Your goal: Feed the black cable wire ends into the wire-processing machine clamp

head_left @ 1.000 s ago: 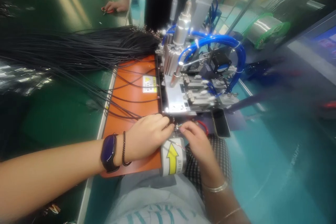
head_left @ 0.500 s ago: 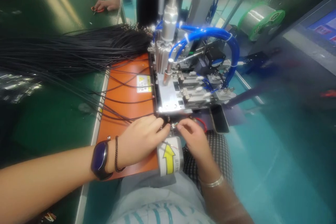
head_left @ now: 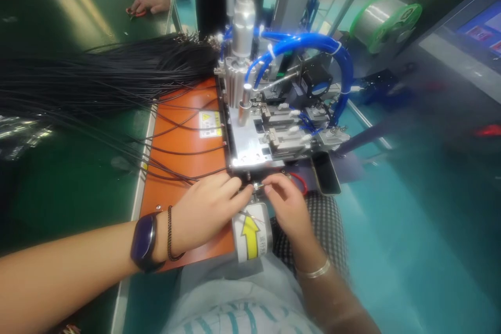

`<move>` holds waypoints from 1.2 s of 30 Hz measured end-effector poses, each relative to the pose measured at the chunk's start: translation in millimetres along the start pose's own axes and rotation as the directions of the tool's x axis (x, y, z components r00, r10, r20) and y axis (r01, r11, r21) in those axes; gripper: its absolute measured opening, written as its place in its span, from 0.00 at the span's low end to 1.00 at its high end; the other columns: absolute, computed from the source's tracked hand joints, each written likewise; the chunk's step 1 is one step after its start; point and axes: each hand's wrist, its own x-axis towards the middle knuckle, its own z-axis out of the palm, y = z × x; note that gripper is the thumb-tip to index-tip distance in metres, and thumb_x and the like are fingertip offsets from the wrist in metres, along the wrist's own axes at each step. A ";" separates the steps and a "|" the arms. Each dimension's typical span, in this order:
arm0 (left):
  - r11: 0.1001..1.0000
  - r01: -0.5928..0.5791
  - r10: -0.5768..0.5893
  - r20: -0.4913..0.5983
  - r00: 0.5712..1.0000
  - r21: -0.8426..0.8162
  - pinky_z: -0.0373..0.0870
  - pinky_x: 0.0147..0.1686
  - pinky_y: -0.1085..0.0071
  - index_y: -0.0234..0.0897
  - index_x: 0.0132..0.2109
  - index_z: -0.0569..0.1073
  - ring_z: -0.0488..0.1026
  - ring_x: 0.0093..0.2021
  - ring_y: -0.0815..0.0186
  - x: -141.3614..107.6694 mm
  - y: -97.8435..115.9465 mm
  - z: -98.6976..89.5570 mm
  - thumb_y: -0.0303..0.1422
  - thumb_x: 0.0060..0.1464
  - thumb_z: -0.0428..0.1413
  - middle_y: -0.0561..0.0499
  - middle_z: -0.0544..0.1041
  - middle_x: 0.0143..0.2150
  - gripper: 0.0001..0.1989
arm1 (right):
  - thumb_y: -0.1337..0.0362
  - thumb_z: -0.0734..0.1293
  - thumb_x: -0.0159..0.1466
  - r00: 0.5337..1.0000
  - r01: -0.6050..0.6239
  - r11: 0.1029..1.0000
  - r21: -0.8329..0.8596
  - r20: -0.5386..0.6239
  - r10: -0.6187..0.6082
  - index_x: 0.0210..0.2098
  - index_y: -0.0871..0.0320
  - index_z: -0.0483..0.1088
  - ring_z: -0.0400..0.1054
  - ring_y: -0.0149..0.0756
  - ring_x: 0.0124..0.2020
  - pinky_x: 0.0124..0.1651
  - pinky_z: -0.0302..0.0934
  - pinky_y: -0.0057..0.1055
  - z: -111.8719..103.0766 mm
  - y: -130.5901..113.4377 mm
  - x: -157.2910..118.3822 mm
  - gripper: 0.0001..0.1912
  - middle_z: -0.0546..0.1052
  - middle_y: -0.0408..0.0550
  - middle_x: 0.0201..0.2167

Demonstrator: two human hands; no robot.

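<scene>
My left hand (head_left: 211,203) is closed at the front edge of a metal machine (head_left: 250,146), thumb and forefinger pinched together. Black cables (head_left: 183,175) run across the orange plate (head_left: 188,141) into this hand, where its fingers hide them. Facing it, my right hand (head_left: 287,201) is closed in a pinch at a small shiny metal piece (head_left: 257,186) between the two hands. What exactly the right fingertips grip is too small to tell. Just below lies a white label with a yellow arrow (head_left: 250,235).
A thick bundle of black cables (head_left: 117,68) spreads over the green table (head_left: 78,182) at left. Blue hoses (head_left: 313,42) arch over the machine. A phone (head_left: 326,172) lies to its right. Another person's hand (head_left: 151,5) rests on the table's far side, on red-handled pliers or scissors.
The whole view has shifted slightly, so the machine sits a little further left and higher. Both hands keep their pinched poses at the machine's front edge.
</scene>
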 end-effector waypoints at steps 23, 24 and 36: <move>0.992 0.036 -0.045 0.077 0.996 0.123 0.65 0.30 0.65 0.33 0.58 0.64 0.63 0.32 0.62 0.1 14.6 -5.9 0.21 0.53 0.46 0.48 0.65 0.34 0.25 | 0.66 0.63 0.62 0.997 0.051 0.979 -0.199 -0.038 -0.060 0.31 0.56 0.70 0.66 0.34 0.36 0.40 0.60 0.31 -1.1 -11.1 -1.9 0.05 0.72 0.44 0.32; 0.991 0.038 -0.048 0.078 0.996 0.127 0.65 0.30 0.65 0.33 0.58 0.64 0.63 0.32 0.62 0.2 14.9 -6.0 0.21 0.53 0.46 0.48 0.65 0.34 0.25 | 0.66 0.64 0.62 0.998 0.045 0.979 -0.197 -0.035 -0.053 0.31 0.56 0.70 0.66 0.34 0.36 0.40 0.60 0.31 -1.3 -10.7 -2.0 0.04 0.72 0.44 0.32; 0.982 0.068 -0.092 0.132 0.987 0.174 0.64 0.30 0.65 0.34 0.58 0.64 0.62 0.33 0.61 6.2 19.7 -9.2 0.24 0.53 0.47 0.48 0.63 0.34 0.24 | 0.62 0.65 0.62 0.999 -0.048 0.999 -0.026 -0.026 0.047 0.33 0.56 0.71 0.68 0.35 0.36 0.38 0.62 0.31 2.9 -12.3 -0.5 0.05 0.73 0.45 0.32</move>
